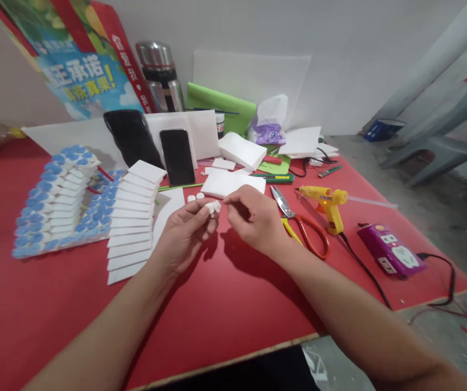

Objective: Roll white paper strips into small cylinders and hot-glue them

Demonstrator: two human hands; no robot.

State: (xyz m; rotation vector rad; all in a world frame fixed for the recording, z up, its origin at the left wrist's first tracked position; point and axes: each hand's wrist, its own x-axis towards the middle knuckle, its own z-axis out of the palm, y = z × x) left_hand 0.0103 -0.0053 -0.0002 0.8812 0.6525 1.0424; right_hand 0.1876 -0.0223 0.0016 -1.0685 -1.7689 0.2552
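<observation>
My left hand (184,231) pinches a small white piece (213,207) between thumb and fingers, over the middle of the red table. The piece looks lumpy; its exact kind is too small to make out. Close beside it, my right hand (253,217) has its thumb and forefinger pressed together near the piece, and whatever they hold cannot be made out. Just beyond my left hand lie two small white bits (195,197). A row of overlapping white cards (131,228) stands to the left, beside a structure of blue and white rolled pieces (42,212).
Red-handled scissors (298,217), a yellow glue gun (327,203) and a purple power socket (392,250) lie to the right. Behind are a white paper stack (233,183), a green cutter (276,178), a phone (177,157), a thermos (160,76) and a tissue pack (269,130).
</observation>
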